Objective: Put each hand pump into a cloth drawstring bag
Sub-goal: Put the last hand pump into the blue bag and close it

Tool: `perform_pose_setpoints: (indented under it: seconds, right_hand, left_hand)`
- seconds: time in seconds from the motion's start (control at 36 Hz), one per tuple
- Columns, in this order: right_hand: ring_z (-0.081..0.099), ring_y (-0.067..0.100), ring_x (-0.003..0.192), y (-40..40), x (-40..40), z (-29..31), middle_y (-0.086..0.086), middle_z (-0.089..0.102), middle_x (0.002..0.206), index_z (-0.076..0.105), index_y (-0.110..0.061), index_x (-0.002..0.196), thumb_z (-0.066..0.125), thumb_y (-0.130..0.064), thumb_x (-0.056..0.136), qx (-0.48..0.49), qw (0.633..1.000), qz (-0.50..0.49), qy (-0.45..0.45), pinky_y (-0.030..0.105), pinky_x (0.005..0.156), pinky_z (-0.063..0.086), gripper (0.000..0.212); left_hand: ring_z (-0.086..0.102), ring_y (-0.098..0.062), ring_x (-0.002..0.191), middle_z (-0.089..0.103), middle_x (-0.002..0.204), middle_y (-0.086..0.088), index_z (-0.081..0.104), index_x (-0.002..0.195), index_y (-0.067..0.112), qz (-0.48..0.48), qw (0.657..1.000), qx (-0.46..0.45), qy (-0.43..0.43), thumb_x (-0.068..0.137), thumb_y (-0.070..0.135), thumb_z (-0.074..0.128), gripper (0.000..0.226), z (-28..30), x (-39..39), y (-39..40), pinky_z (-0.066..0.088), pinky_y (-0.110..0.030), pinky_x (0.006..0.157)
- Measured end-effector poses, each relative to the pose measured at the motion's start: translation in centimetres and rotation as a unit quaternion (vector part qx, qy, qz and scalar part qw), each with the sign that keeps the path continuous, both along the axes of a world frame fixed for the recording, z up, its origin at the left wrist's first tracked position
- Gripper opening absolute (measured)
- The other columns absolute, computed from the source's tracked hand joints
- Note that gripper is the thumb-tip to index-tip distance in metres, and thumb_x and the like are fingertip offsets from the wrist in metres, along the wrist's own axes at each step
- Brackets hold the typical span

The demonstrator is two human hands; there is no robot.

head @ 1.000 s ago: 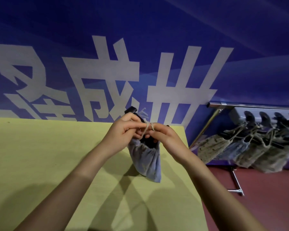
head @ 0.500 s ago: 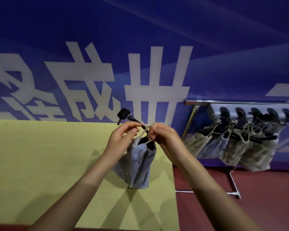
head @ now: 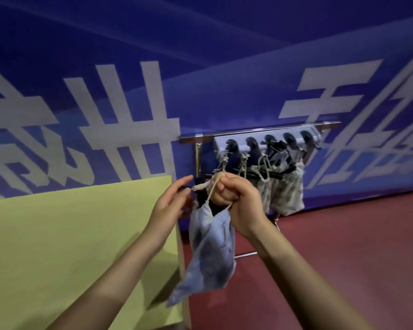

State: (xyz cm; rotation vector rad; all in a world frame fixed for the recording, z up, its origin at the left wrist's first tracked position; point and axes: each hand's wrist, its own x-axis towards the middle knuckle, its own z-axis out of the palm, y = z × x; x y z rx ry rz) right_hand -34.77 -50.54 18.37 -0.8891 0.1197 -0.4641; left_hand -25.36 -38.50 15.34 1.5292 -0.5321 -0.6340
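Head camera: our right hand (head: 236,201) closes in a fist on the drawstring (head: 211,191), and the blue cloth bag (head: 210,246) hangs from it just past the table's edge. Our left hand (head: 171,206), at nine o'clock of the fist, has relaxed, nearly straight fingers at the bag's mouth and grips nothing we can make out. A dark shape shows in that mouth, likely the hand pump (head: 202,198), so we judge this bag filled and ready to hang. At one o'clock, the wall rack (head: 265,141) already carries several filled bags (head: 286,189). The yellow table (head: 69,234) lies at eight o'clock; any pumps left are out of view.
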Motion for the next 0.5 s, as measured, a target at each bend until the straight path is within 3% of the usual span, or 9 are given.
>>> perform_pose_setpoints:
  seconds: [0.08,0.19,0.28,0.33,0.42,0.5]
  right_hand:
    - [0.017,0.002,0.037,-1.7,-1.5,-0.2,-0.01,0.025,0.04,0.052,-0.004,0.062,0.044,-0.009,0.079,-0.04,0.999,-0.028,0.017,0.018,0.041,0.014,0.02]
    - [0.024,0.0,0.038,-2.8,-3.0,-0.4,-0.012,0.035,0.042,0.048,-0.004,0.07,0.045,-0.014,0.083,-0.164,0.981,-0.01,0.104,0.012,0.04,0.021,0.017]
    - [0.032,-0.003,0.04,-3.2,-3.9,-0.3,-0.014,0.046,0.044,0.049,-0.006,0.072,0.046,-0.014,0.084,-0.223,0.964,-0.007,0.148,0.01,0.044,0.027,0.015]
    - [0.035,-0.003,0.043,-4.0,-4.5,-0.5,-0.013,0.049,0.046,0.051,-0.006,0.067,0.048,-0.014,0.084,-0.25,0.952,-0.028,0.173,0.009,0.046,0.029,0.018]
    - [0.038,-0.001,0.046,-5.6,-5.0,-0.5,-0.011,0.052,0.05,0.057,-0.018,0.058,0.049,-0.012,0.082,-0.267,0.943,-0.057,0.189,0.01,0.049,0.032,0.026]
    - [0.04,-0.001,0.045,-7.6,-5.1,-0.1,-0.01,0.053,0.049,0.054,-0.009,0.065,0.047,-0.008,0.076,-0.259,0.945,-0.058,0.191,0.011,0.048,0.033,0.014]
  left_hand:
    - [0.048,-0.015,0.05,0.049,0.053,0.0,0.063,0.116,0.023,-0.065,0.998,-0.006,-0.005,0.099,0.01,0.046,0.027,0.4,0.1,-1.6,0.044,-0.031,0.06]
    - [0.042,-0.015,0.041,0.038,0.045,0.001,0.06,0.12,0.017,-0.144,0.988,-0.037,0.045,0.1,0.01,0.043,0.027,1.2,0.3,-3.9,0.042,-0.025,0.046]
    - [0.053,-0.015,0.053,0.05,0.055,-0.002,0.06,0.118,0.01,-0.148,0.972,-0.108,0.145,0.1,0.009,0.04,0.028,2.1,0.0,-5.7,0.05,-0.025,0.054]
    - [0.062,-0.017,0.07,0.061,0.072,-0.006,0.06,0.116,0.009,-0.146,0.966,-0.137,0.166,0.099,0.007,0.04,0.027,2.1,0.1,-7.0,0.055,-0.026,0.063]
    - [0.063,-0.013,0.096,0.069,0.104,-0.004,0.061,0.116,0.015,-0.184,0.975,-0.108,0.056,0.099,0.002,0.039,0.03,1.2,0.0,-8.9,0.053,-0.025,0.072]
    - [0.058,-0.007,0.111,0.064,0.118,0.0,0.063,0.113,0.024,-0.238,0.967,-0.027,-0.092,0.096,0.0,0.044,0.035,-0.3,-0.4,-10.9,0.047,-0.025,0.094]
